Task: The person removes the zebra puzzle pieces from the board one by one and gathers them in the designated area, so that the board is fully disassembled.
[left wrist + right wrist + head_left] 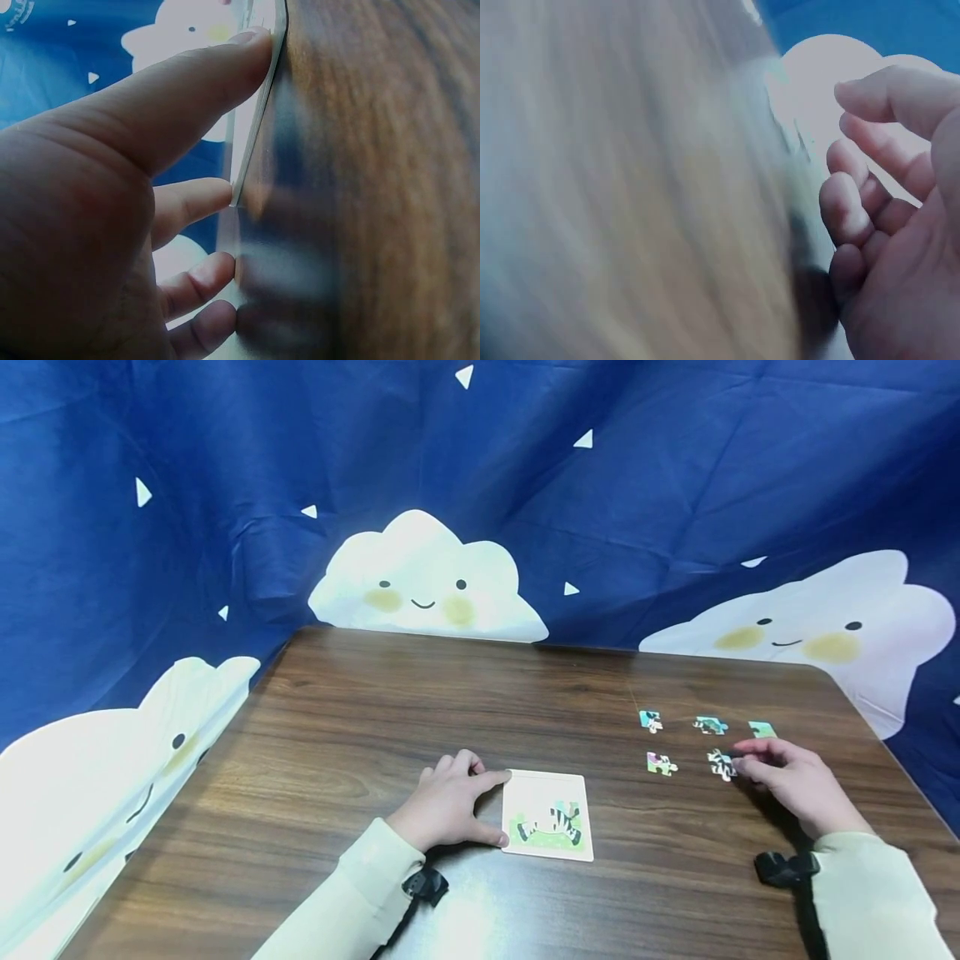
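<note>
Board (542,789) lies flat on the surface (637,893); its lower part shows the striped legs of a zebra (564,825) on green, while the upper part is plain and pale. The left hand (447,802) is at its left edge, thumb and forefinger spread apart, each touching near one corner (the left wrist view shows this contact from close).

Five loose pieces lie to the right, well apart from the board, in two rows. In the far row are a blue piece (649,721), a teal piece (710,725) and a green piece (762,728); in the near row are a pink piece (660,764) and a striped piece (722,765). The right hand (798,783) is just beside the striped piece, its thumb and forefinger slightly apart, other fingers bent; whether the tips touch it, I cannot tell.

Behind the surface hangs a blue cloth (225,435) with smiling white clouds (420,572).
</note>
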`<action>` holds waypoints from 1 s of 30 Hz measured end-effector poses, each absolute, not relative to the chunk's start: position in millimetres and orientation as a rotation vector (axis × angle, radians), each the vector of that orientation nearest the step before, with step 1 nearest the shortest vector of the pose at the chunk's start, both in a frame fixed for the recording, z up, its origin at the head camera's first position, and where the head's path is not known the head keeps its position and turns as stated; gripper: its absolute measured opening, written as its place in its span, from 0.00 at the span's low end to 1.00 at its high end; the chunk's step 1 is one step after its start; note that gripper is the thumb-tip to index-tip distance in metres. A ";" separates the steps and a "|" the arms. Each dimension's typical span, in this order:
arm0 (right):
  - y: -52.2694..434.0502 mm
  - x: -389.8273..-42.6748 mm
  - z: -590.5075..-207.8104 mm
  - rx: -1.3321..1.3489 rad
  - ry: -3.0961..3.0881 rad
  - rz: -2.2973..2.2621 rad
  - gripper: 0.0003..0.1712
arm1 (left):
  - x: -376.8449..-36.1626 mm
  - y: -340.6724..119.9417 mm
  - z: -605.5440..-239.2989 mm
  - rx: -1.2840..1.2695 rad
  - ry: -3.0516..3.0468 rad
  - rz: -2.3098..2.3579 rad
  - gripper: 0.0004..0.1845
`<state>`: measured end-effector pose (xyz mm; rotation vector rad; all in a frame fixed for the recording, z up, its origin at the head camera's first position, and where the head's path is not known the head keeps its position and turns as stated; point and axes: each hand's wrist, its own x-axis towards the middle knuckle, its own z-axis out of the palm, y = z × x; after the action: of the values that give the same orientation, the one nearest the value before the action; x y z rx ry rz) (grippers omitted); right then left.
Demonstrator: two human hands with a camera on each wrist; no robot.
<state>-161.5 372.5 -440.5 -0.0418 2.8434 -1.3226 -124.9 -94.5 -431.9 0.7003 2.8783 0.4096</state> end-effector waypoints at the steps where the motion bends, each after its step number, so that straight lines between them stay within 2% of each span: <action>1: 370.7 -160.4 -442.1 -0.022 2.826 -1.377 0.22 | -124.6 -94.7 -432.1 0.699 2.878 0.409 0.47; 5: 365.8 -156.1 -444.6 0.092 2.757 -1.563 0.21 | -124.1 -94.3 -432.6 0.701 2.884 0.398 0.46; 9: 359.2 -151.0 -439.9 0.142 2.800 -1.564 0.21 | -125.7 -92.1 -433.0 0.730 2.885 0.395 0.46; 18: 280.3 -151.1 -426.4 -0.258 2.922 -1.306 0.16 | -125.2 -96.5 -433.6 0.683 2.873 0.408 0.46; 30: 210.1 -139.0 -436.3 -0.506 2.699 -1.288 0.09 | -125.2 -95.0 -432.8 0.701 2.872 0.421 0.46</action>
<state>-139.0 210.1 -436.3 -0.5064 2.6989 -1.2882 -125.2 -95.0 -432.8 0.7008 2.8723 0.4214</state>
